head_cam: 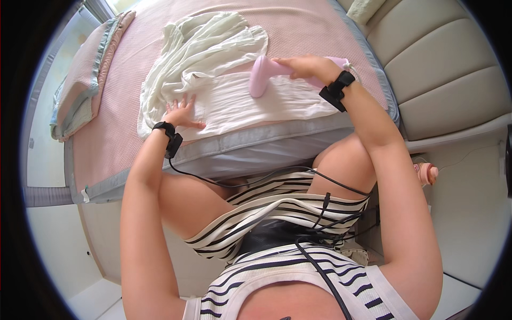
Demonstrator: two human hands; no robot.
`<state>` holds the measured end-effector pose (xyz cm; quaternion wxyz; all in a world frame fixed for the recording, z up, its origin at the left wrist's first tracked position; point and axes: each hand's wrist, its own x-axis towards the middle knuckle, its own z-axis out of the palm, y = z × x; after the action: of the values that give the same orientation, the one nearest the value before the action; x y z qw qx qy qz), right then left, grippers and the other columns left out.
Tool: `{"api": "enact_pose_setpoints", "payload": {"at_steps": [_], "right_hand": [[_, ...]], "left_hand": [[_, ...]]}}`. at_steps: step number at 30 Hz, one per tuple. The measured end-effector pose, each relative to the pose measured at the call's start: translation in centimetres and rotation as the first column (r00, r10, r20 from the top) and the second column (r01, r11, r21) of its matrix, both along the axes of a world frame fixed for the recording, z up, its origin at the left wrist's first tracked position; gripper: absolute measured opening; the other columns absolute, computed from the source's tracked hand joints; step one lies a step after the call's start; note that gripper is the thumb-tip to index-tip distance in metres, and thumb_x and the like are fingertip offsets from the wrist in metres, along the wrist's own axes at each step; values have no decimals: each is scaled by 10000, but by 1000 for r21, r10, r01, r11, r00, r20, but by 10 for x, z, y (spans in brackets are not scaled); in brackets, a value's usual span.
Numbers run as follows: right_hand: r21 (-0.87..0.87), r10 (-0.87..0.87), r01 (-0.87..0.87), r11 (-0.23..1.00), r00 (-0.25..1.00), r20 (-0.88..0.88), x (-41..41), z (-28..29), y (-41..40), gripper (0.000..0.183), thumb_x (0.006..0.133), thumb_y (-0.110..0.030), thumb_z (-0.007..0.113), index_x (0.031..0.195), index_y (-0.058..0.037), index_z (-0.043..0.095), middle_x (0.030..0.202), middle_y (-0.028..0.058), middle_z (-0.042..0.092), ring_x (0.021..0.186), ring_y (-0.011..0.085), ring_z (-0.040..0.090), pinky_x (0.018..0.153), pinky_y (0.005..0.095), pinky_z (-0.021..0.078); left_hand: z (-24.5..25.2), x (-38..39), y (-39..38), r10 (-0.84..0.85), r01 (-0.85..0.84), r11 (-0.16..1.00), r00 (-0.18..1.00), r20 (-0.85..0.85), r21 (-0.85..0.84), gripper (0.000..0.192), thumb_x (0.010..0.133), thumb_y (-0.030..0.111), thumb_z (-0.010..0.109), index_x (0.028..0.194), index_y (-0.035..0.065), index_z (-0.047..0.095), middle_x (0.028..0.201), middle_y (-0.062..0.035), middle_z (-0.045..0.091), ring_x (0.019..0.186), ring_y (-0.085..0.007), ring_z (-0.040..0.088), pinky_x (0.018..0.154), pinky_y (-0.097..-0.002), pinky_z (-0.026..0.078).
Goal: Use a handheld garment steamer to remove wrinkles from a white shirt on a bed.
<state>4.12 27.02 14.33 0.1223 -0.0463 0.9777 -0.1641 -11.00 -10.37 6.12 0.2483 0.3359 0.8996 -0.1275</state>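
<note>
A white crinkled cloth garment lies on the pink bed cover, its far part bunched in loose folds and its near part spread flatter. My left hand rests palm down on the garment's left side, fingers apart, holding nothing. In my right hand is a pink handheld garment steamer, gripped by its handle. The steamer's head points left and is over the flatter part of the cloth; I cannot tell whether it touches. A pale cord leaves the handle's right end.
Folded pink and blue bedding lies at the bed's left. A padded beige headboard stands to the right, above a pink bottle-like object. Black wrist devices are on both arms, and a black cable crosses my lap.
</note>
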Motion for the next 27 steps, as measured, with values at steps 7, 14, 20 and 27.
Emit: {"api": "enact_pose_setpoints", "payload": {"at_steps": [7, 14, 20, 27], "right_hand": [[-10, -28, 29, 1000, 999, 45, 8, 9, 13, 616, 731, 13, 531, 1304, -160, 387, 1162, 111, 537, 1041, 258, 516, 888, 308, 392], [30, 14, -18, 999, 995, 101, -6, 3, 8, 702, 732, -70, 630, 1345, -194, 311, 1148, 107, 551, 1039, 276, 529, 869, 376, 417], [-16, -14, 16, 1000, 992, 127, 0, 3, 12, 698, 718, -41, 637, 1334, -159, 332, 1149, 132, 543, 1040, 282, 526, 881, 361, 414], [-88, -29, 41, 995, 990, 135, 9, -4, 45, 692, 710, -21, 636, 1327, -148, 349, 1152, 126, 542, 1040, 277, 522, 894, 349, 410]], "left_hand": [[-2, -1, 2, -2, 1, 1000, 1000, -16, -26, 1293, 458, 786, 612, 1411, 181, -19, 1455, -174, -40, 1310, -447, 20, 1018, -592, 34], [-3, -3, 8, -8, 8, 1000, 1000, -4, -12, 1300, 452, 787, 615, 1410, 191, -31, 1455, -174, -42, 1309, -451, 25, 1016, -592, 40], [-3, -4, 3, 11, -11, 1000, 1000, 6, -29, 1297, 454, 782, 620, 1410, 194, -31, 1457, -163, -49, 1311, -448, 19, 1007, -605, 35], [-2, -4, 7, 8, -8, 1000, 1000, 5, -30, 1295, 452, 785, 618, 1411, 196, -24, 1459, -159, -43, 1319, -427, 25, 999, -619, 32]]}}
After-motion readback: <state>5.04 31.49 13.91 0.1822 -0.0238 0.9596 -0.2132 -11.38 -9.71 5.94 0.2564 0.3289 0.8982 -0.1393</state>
